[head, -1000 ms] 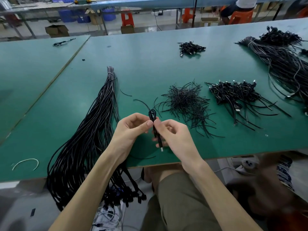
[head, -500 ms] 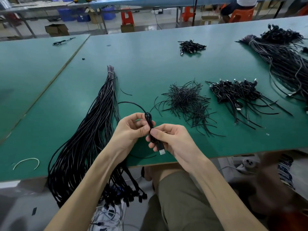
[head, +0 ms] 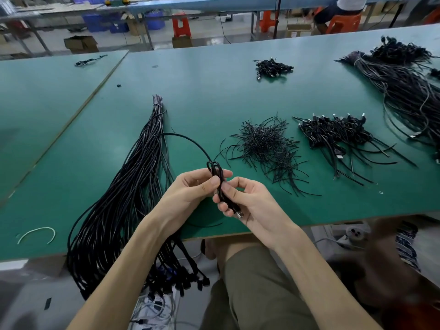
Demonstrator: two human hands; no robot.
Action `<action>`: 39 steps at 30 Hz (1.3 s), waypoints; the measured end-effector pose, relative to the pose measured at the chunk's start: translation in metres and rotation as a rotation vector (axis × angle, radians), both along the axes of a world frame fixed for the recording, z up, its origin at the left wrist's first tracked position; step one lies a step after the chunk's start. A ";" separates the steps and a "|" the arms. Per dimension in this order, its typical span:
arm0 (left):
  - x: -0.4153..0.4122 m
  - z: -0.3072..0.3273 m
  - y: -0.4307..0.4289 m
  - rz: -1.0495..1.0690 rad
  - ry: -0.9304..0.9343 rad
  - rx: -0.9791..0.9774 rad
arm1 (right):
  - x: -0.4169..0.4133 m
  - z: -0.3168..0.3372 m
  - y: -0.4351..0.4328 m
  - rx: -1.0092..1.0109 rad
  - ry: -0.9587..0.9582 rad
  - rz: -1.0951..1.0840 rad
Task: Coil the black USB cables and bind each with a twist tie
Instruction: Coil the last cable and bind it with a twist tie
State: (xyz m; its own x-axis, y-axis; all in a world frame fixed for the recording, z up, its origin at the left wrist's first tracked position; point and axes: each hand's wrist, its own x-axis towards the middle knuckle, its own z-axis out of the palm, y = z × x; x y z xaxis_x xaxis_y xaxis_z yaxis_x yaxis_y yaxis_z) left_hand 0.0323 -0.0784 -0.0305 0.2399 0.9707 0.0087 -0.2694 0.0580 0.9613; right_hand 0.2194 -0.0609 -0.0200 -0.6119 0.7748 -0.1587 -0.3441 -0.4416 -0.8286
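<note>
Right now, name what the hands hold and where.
One black USB cable: left hand pinches its folded loops near the top, right hand grips it just above the plug.

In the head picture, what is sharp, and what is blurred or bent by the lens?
Head view: the cable is sharp; the near edge of the table bows from the wide lens; the lower right corner is dark and smeared; light is even.

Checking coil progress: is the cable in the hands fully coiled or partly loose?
Partly coiled. A few loops of the cable are pinched between the left hand and right hand; its tail arcs loose toward the uncoiled bundle.
</note>
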 end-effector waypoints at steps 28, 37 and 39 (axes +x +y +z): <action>-0.029 0.025 0.027 -0.330 0.394 -0.115 | 0.017 -0.008 0.040 0.220 -0.282 0.007; -0.020 0.035 0.042 -0.143 0.223 -0.243 | 0.010 -0.022 0.033 0.114 -0.113 -0.384; -0.011 0.046 0.052 -0.046 0.099 -0.248 | 0.012 -0.023 0.033 0.105 -0.099 -0.408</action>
